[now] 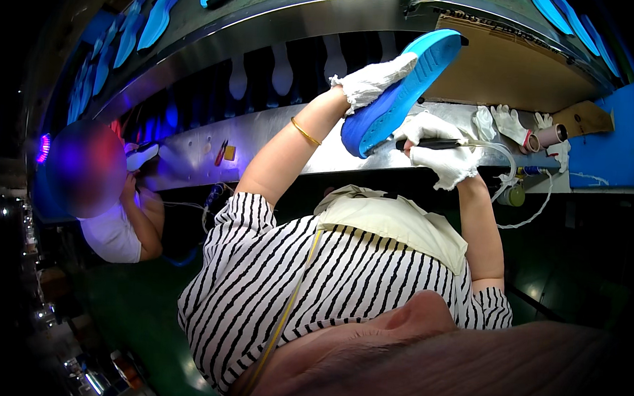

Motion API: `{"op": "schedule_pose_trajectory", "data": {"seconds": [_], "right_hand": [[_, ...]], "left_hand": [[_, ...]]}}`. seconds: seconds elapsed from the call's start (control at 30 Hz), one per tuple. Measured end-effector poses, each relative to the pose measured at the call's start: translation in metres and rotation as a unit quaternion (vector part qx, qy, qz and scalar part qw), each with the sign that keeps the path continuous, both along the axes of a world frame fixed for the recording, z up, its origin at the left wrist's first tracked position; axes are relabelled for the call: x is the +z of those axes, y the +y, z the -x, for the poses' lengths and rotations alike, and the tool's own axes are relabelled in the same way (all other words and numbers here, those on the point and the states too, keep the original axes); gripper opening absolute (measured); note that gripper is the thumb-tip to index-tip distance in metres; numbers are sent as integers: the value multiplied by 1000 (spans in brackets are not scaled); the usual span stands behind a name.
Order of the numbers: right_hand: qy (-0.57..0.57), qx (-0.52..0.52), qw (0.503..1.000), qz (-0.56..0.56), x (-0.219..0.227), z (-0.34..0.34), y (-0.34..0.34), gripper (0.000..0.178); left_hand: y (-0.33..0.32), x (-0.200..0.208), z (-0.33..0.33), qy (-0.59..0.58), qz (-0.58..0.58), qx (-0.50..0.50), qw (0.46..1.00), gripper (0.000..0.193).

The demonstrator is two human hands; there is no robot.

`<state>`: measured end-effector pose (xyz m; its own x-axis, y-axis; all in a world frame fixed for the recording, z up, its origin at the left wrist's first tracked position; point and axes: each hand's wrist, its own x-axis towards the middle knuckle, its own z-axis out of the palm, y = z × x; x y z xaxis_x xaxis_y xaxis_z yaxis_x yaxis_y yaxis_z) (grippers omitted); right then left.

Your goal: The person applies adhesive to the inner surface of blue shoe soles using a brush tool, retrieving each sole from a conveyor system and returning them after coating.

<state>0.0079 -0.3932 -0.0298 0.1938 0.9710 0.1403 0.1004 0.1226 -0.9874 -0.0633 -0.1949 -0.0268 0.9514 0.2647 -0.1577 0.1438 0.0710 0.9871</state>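
Holding a blue shoe sole (428,67) aslant above our metal bench (245,140).
Our white-gloved left hand (377,79) grips the sole along its left edge; our right hand (441,156), gloved too, is curled around a dark tool (438,143) with a clear hose (511,161), near the sole's lower end. Whether the tool touches the sole, we cannot tell. Loose white gloves (509,123) lie to the right, near a small tube (547,136).

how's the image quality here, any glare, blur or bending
Head view: the blue insole and gloved left hand are bright, fairly sharp; glare whitens parts of the steel bench; in the head view too, the co-worker's head is blurred, the purple lamp glows, the steel rail bows, corners go black.
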Motion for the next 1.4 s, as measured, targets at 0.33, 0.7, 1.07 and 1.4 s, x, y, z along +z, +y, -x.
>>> {"op": "schedule_pose_trajectory", "data": {"seconds": [0.33,0.7,1.07,1.4], "right_hand": [[-56,-41,996,-49,10,-10,-1,14],[-53,-105,988,-105,16,-28,-13,12],[-13,-265,960,-87,-13,-14,-10,20],[-99,-218,953,-187,-5,8,3,20]], "left_hand": [[10,-6,-3,16,27,-29,999,79],[10,25,32,-215,223,41,950,88],[-3,-62,49,-209,630,-109,740,59],[-57,-57,23,-175,477,-19,861,85]]}}
